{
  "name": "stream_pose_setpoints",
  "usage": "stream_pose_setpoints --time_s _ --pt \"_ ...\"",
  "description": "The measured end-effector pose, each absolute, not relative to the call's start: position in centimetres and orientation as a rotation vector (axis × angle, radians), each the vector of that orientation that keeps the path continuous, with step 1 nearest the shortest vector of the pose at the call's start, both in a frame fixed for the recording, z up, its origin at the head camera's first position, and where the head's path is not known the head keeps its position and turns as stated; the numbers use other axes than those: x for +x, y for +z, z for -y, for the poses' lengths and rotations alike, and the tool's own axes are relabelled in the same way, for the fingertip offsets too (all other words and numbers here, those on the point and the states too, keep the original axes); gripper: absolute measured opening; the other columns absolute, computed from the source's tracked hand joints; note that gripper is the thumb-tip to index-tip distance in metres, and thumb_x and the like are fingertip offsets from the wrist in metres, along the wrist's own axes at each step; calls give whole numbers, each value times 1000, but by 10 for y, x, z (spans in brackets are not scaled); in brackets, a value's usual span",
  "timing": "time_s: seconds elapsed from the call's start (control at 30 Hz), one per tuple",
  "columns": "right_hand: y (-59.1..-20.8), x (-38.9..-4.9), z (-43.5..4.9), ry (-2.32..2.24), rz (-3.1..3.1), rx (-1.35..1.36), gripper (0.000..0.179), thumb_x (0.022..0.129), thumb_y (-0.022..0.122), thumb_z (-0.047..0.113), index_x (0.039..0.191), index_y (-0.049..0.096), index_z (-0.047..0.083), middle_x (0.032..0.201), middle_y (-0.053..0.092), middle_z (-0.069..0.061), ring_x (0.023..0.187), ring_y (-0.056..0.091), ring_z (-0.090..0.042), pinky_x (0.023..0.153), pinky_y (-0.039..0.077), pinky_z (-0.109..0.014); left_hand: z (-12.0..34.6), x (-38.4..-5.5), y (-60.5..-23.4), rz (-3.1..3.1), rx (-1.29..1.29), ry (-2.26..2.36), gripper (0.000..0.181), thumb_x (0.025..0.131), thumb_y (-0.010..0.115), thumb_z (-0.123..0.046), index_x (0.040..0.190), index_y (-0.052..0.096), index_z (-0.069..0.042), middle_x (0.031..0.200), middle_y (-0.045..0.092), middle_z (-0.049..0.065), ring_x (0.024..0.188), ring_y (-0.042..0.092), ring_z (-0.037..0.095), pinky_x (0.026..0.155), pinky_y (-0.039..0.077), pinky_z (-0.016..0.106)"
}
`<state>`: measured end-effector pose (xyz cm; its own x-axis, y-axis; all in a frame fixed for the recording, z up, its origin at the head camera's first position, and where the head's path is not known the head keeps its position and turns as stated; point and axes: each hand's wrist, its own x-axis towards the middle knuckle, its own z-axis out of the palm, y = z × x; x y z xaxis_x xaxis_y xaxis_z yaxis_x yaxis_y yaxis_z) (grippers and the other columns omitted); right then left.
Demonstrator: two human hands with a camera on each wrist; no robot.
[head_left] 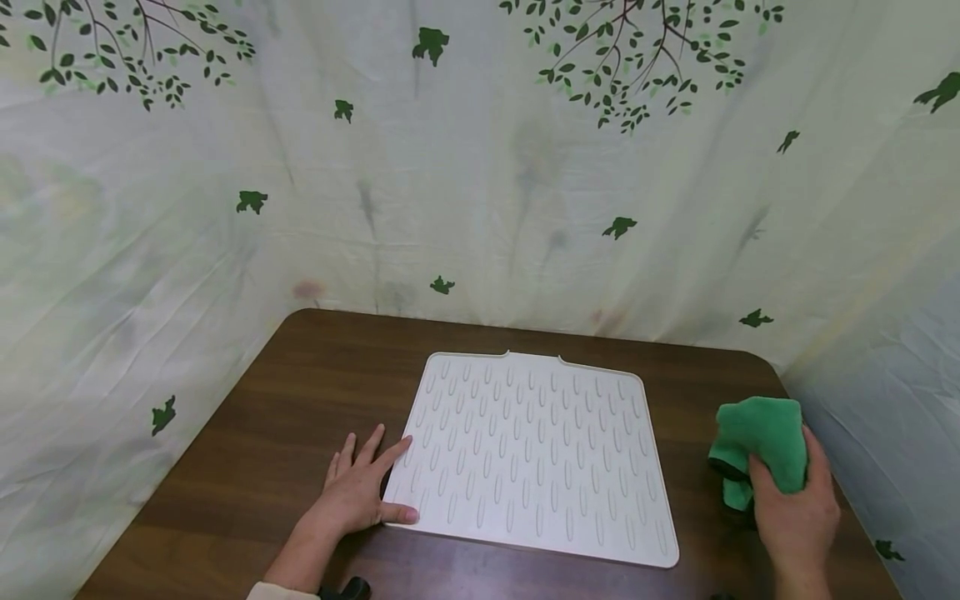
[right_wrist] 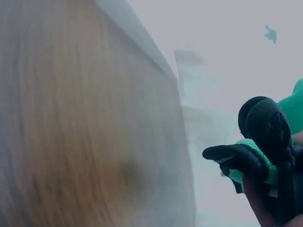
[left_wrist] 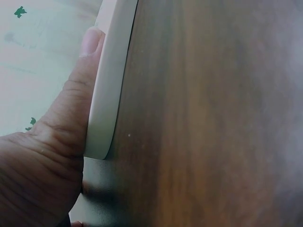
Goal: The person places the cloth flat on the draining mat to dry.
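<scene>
A flat white board [head_left: 525, 458] with rows of raised oval ridges lies on the brown wooden table. My left hand [head_left: 358, 492] rests at its front left corner, fingers spread, with the thumb and index fingertip touching the edge. In the left wrist view, the thumb [left_wrist: 71, 101] lies along the board's pale rim [left_wrist: 109, 90]. On the right, my right hand [head_left: 798, 508] grips a bunched green cloth [head_left: 772, 433] with dark edging. The right wrist view shows the cloth's black trim [right_wrist: 265, 125] folded over, held above the table.
The dark brown tabletop [head_left: 322, 375] has rounded far corners. A pale curtain [head_left: 480, 183] printed with leaves and birds hangs behind and along both sides. A black object [head_left: 354, 588] shows by the left wrist at the bottom edge.
</scene>
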<state>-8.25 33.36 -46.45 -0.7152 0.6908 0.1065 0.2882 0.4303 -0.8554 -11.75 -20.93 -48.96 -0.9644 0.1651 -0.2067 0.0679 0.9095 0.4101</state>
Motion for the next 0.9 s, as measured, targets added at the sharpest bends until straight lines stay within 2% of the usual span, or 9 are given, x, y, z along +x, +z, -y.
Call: stream_pose_setpoints --time_s 0.2,0.33,0.47,0.57,0.67,0.9 --pt "-463 -84 -319 1247 2166 -825 72 94 70 36 156 35 46 159 45 -14 134 45 -39 107 34 -49 208 -116 -487 -2853 186 584 119 56 84 -71 158 38 -32 170 16 21 150 3 63 116 8 79" --pt "-462 -85 -309 1248 2136 -812 72 93 72 36 154 38 47 156 50 -14 129 48 -32 100 34 -31 207 -116 -485 -2856 186 576 118 57 83 -71 158 38 -33 170 16 21 150 4 64 116 9 79" --pt "-462 -87 -301 1251 2099 -789 71 91 75 34 153 41 47 154 52 -10 121 47 -9 94 31 -18 207 -115 -485 -2857 185 571 118 57 83 -71 159 37 -33 170 16 21 150 5 64 116 9 78" --pt "-461 -88 -297 1267 2085 -780 71 91 76 33 152 42 47 153 52 -8 116 44 1 94 31 -19 208 -114 -485 -2854 184 575 119 57 83 -71 159 37 -32 170 16 21 150 4 63 116 8 78" --pt "-460 -90 -294 1294 2085 -785 72 91 75 33 153 41 48 154 51 -6 117 44 -2 94 32 -21 208 -114 -486 -2852 184 588 119 56 83 -72 158 37 -32 170 16 21 150 4 63 116 8 78" --pt "-458 -93 -289 1308 2101 -784 73 92 75 33 154 39 46 151 51 -8 120 45 -19 91 31 -24 209 -115 -488 -2846 170 601 120 56 82 -73 159 36 -34 171 14 18 152 1 61 117 6 77"
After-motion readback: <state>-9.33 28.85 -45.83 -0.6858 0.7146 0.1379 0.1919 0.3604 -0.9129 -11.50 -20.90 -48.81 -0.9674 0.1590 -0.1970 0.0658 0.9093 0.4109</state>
